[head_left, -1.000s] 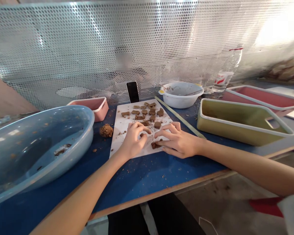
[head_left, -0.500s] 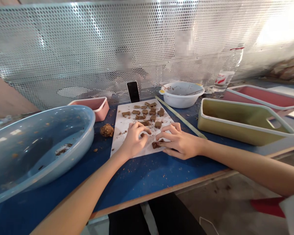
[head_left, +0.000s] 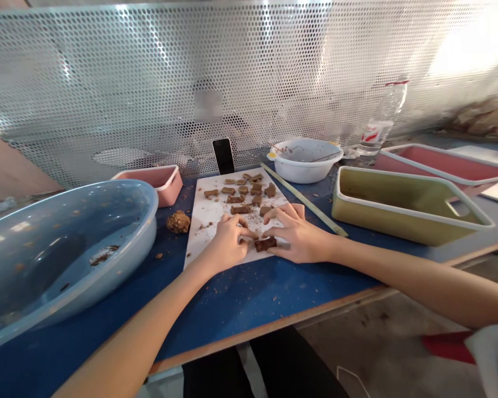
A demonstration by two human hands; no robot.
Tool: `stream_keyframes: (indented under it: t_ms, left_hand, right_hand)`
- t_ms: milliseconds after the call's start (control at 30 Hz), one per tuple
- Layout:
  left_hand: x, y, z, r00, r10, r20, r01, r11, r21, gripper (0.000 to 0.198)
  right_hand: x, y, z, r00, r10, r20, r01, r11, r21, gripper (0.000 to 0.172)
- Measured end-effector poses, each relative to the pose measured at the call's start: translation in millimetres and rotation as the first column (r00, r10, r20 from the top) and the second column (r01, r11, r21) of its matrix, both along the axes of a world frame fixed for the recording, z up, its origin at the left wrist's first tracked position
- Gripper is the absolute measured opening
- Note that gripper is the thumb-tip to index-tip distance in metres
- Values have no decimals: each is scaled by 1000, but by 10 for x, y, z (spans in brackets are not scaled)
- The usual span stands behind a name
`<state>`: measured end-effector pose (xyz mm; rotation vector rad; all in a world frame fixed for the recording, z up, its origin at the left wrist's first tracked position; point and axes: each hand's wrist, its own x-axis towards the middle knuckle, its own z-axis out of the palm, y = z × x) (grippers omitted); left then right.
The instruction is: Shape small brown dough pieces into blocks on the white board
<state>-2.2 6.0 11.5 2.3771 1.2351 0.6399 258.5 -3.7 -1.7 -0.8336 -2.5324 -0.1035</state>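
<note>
A dark brown clay piece (head_left: 265, 244), short and block-like, lies near the front edge of a white board (head_left: 203, 221). My left hand (head_left: 228, 240) is at its left end, with the fingers curled and the index fingertip against it. From the other side, my right hand (head_left: 299, 235) has its thumb and bent fingers around the right end. Several shaped brown clay pieces, one a small log (head_left: 240, 209), sit farther back on the board among crumbs. To the left of the board rests a rough brown clay lump (head_left: 178, 221).
A big blue basin (head_left: 145, 243) stands left, before a pink bin (head_left: 172, 188). Behind are a phone (head_left: 223, 156) and white bowl (head_left: 305, 168). A pale stick (head_left: 305, 199), olive bin (head_left: 398, 215), pink tray (head_left: 444, 160) and tilted bottle (head_left: 377, 130) are to the right.
My left hand's fingertips have come to the left end of the clay piece. My right hand has shifted slightly left and its fingers have uncovered more of the piece.
</note>
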Motion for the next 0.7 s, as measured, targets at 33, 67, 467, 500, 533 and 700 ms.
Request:
stream_keyframes:
  t_ms: [33,67,467,500,533,700]
  left_hand:
    - [4,0,-5,1000,-4,3,4,1000,-9,39]
    - [7,1,-9,1000,-4,10,5,1000,-22,38]
    - [-10,66,-57,999,-49,2,49,999,-2,43]
    - [-9,67,-56,999,-45,4,45,999,1,43]
    - [-6,66,-55,999,-35,12,35,999,2,42]
    - [14,35,-31,999,18,31,-18,1000,-14,40]
  right_hand:
    - [-15,2,-8,1000,-7,-1,7,1000,-6,21]
    - [-30,4,-17,1000,-16,-8,16,1000,-11,21]
    - [-75,32,-58,996,-73,-56,72,997,-20,23]
    - [-70,33,-51,997,-65,-53,64,998,-23,23]
    - [-63,34,-42,997,-54,-51,53,998,-27,24]
    - [-21,42,-14,998,-21,-55,19,999,-45,27]
